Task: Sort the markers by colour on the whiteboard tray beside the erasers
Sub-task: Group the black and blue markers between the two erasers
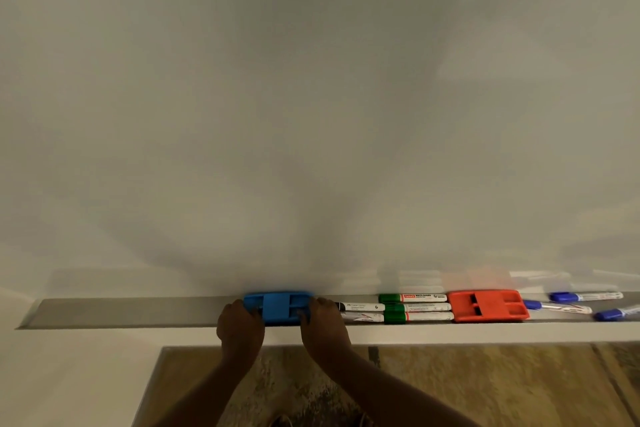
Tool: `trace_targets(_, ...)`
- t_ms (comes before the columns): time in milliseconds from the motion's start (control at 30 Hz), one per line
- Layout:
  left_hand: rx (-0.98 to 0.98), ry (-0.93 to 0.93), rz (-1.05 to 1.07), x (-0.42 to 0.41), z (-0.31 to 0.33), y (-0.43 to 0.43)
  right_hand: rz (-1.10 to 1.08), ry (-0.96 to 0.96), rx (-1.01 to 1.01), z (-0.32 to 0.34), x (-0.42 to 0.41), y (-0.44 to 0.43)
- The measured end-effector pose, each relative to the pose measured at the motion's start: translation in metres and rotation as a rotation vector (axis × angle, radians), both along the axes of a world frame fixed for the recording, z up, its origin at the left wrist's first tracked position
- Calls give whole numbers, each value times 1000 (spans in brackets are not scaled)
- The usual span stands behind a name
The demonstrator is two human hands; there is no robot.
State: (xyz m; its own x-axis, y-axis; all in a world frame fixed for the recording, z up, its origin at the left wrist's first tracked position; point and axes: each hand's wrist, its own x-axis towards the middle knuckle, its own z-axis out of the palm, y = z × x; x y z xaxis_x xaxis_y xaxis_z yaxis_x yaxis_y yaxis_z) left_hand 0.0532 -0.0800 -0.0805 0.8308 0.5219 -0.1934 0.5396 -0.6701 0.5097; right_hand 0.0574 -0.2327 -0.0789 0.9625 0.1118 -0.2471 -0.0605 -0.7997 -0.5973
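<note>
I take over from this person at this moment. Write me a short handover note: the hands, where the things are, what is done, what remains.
Hands: left hand and right hand each grip one end of the blue eraser on the tray.
Right of it: a black marker, a marker with its cap hidden, three green markers, the red eraser, then three blue markers lying askew.
Done: the greens lie together, and so do the blues.
Left, probably: set the blue eraser down, check the hidden cap, straighten the blues.
</note>
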Motion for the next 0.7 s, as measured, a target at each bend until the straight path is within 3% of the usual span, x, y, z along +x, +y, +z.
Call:
trace_targets(233, 171, -121, -21, -8, 4, -13, 134, -109, -66, 1, -3, -15)
trace_targets(533, 378, -319, -385, -15, -1, -57, 262, -284, -163, -6, -8, -52)
trace_targets(700, 392, -173, -646, -15, -4, -94, 275, -353, -250, -5, -8, -85)
